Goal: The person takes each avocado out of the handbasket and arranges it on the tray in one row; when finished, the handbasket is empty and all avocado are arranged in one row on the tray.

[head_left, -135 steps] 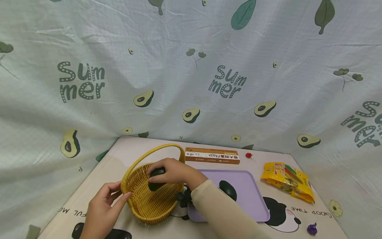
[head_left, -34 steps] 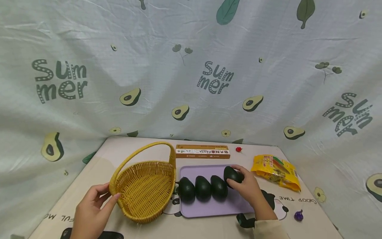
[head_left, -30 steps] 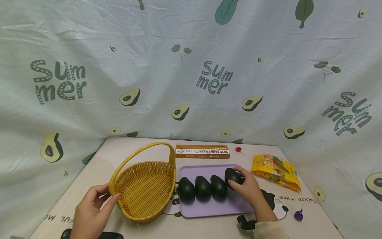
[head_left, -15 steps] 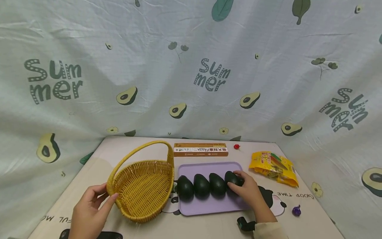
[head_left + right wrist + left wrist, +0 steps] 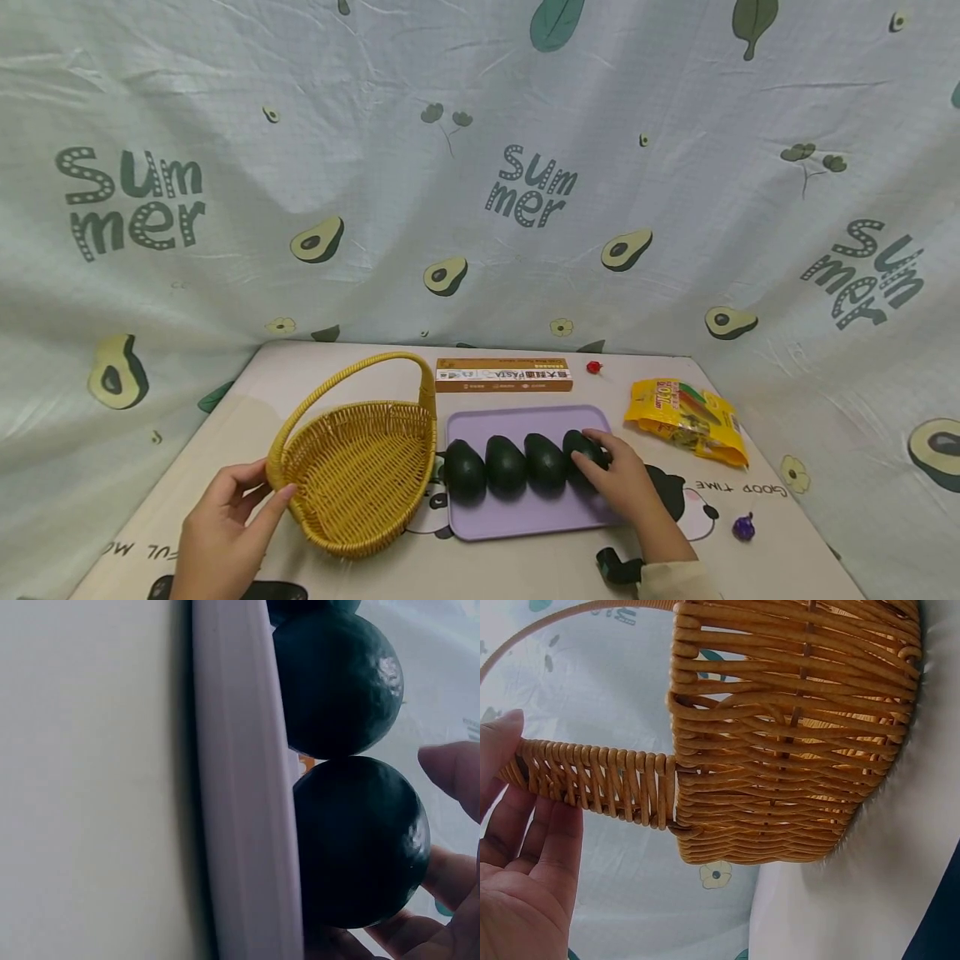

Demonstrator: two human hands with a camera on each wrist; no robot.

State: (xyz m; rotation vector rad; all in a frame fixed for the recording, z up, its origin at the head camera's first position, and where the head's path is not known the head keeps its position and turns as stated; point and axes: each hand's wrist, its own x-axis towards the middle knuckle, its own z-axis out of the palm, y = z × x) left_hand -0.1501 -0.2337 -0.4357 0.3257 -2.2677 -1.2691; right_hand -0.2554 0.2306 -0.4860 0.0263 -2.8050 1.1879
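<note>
My left hand (image 5: 228, 525) pinches the yellow wicker basket (image 5: 360, 475) at the base of its arched handle, thumb on one side and fingers on the other, which the left wrist view also shows. The basket has nothing in it. On the lilac tray (image 5: 525, 521), dark green avocados (image 5: 506, 467) stand in a row. Over the rightmost avocado (image 5: 360, 844) is my right hand (image 5: 626, 479). In the right wrist view, that hand's thumb (image 5: 454, 772) stands off the avocado, while its fingers lie loosely along the far side.
A pasta box (image 5: 504, 375) lies behind the tray, with a small red object (image 5: 594, 367) beside it. To the right are a yellow snack bag (image 5: 688, 421) and a small purple object (image 5: 743, 527). A patterned cloth (image 5: 480, 183) hangs behind the table.
My right hand has gone from inside the basket to the tray's right end, where the last avocado has come down beside the others. The left hand keeps hold of the basket.
</note>
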